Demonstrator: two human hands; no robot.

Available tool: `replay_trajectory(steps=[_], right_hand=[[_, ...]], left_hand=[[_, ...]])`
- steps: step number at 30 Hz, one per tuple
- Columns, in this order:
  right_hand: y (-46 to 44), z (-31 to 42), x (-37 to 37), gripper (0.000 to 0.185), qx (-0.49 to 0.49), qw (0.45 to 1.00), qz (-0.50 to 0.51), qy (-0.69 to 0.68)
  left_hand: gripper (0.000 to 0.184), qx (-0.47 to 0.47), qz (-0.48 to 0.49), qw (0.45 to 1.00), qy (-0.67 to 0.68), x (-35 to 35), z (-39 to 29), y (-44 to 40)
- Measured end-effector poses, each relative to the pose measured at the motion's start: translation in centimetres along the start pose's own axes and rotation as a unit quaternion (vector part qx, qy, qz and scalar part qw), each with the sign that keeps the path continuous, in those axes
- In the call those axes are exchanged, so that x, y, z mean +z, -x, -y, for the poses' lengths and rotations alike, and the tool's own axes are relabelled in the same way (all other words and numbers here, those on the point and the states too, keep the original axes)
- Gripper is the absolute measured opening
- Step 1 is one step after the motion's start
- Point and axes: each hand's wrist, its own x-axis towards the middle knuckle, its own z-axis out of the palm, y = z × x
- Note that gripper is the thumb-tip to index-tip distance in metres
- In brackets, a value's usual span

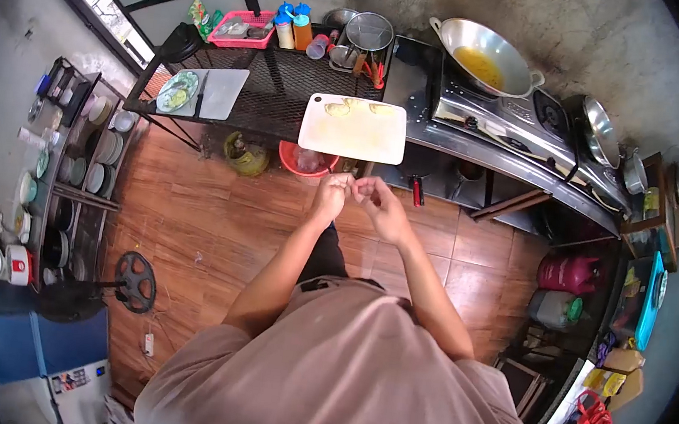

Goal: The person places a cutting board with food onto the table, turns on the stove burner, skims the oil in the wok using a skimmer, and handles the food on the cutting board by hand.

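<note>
My left hand [332,198] and my right hand [382,209] meet in front of my body, fingertips close together. Both have their fingers pinched; whatever lies between them, if anything, is too small to make out. Just beyond them is a white cutting board [351,140] at the counter's near edge. Several pale yellowish pieces [337,110] lie along its far side. Below the board, near my left hand, a red basin [289,158] stands low and holds a pale item I cannot identify.
At the back right, a large wok [453,34] with yellow liquid sits on the gas stove [485,111]. A plate [175,93], a knife [201,94] and a second board [225,95] lie left. Behind are a pink basket [240,41], squeeze bottles [302,33] and a strainer [369,31].
</note>
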Motion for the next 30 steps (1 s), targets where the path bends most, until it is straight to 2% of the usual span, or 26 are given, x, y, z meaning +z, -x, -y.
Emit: replay_trajectory(steps=[4, 6, 8, 9, 10, 11, 12, 13, 14, 15, 16, 18, 20, 22, 25, 27, 28, 30], right_hand=[[8.3, 1.2, 1.2, 0.026, -0.013, 0.999, -0.004, -0.047], [11.8, 1.7, 2.5, 0.026, -0.004, 0.998, -0.062, -0.020], [14.8, 2.2, 4.0, 0.026, -0.001, 0.997, -0.077, 0.000], [15.7, 2.6, 4.5, 0.027, 0.001, 0.995, -0.093, 0.025], [16.4, 2.9, 4.9, 0.027, -0.007, 0.995, -0.092, 0.025], [17.0, 3.1, 5.4, 0.029, 0.029, 0.995, -0.072, -0.057], [17.7, 4.2, 6.1, 0.034, 0.066, 0.987, -0.051, -0.139], [18.5, 5.2, 6.6, 0.034, 0.061, 0.987, -0.051, -0.140], [19.2, 6.4, 7.0, 0.038, 0.121, 0.943, 0.012, -0.310], [19.9, 7.5, 7.7, 0.042, 0.176, 0.862, 0.076, -0.469], [20.0, 7.5, 8.6, 0.042, 0.169, 0.863, 0.078, -0.469], [20.1, 6.9, 10.7, 0.047, 0.198, 0.714, 0.217, -0.636], [20.7, 6.8, 13.0, 0.045, 0.197, 0.711, 0.214, -0.641], [21.3, 7.1, 15.2, 0.044, 0.193, 0.664, 0.188, -0.698], [22.4, 6.9, 19.8, 0.044, 0.210, 0.682, 0.131, -0.688], [23.2, 6.2, 22.9, 0.044, 0.239, 0.705, 0.048, -0.666], [23.6, 5.7, 24.3, 0.044, 0.237, 0.705, 0.046, -0.667], [24.5, 4.6, 27.1, 0.040, 0.289, 0.658, -0.033, -0.694]], left_hand=[[0.018, -0.010, -0.026, 1.000, 0.000, 3.4, -0.6, 7.8], [0.018, -0.024, -0.023, 0.999, 0.010, 4.3, -2.1, 11.1], [0.018, -0.030, -0.121, 0.986, 0.111, 5.2, -5.3, 14.1], [0.016, 0.002, -0.064, 0.991, 0.118, 4.2, -6.3, 15.3], [0.016, 0.009, -0.065, 0.991, 0.117, 4.4, -7.0, 16.1], [0.011, 0.043, -0.111, 0.991, 0.065, 4.8, -7.6, 16.8], [0.016, 0.075, -0.156, 0.985, 0.013, 4.9, -8.6, 17.8], [0.044, 0.100, -0.114, 0.987, -0.055, 3.6, -7.8, 18.4], [0.044, 0.105, -0.113, 0.986, -0.057, 3.2, -7.8, 19.4], [0.047, 0.109, -0.139, 0.976, -0.124, 2.8, -7.7, 20.5], [0.051, 0.116, -0.163, 0.961, -0.189, 2.3, -7.7, 21.4], [0.058, 0.107, -0.152, 0.952, -0.242, 0.8, -7.0, 23.1], [0.058, 0.150, -0.150, 0.934, -0.287, -0.8, -6.0, 24.9], [0.060, 0.156, -0.146, 0.925, -0.314, -2.2, -7.3, 26.8], [0.067, 0.055, -0.159, 0.941, -0.294, -5.4, -7.2, 29.2], [0.066, 0.053, -0.144, 0.931, -0.331, -7.0, -7.7, 32.0], [0.066, 0.056, -0.133, 0.918, -0.369, -7.6, -8.4, 33.3], [0.067, 0.058, -0.107, 0.924, -0.363, -9.0, -8.9, 35.7]])
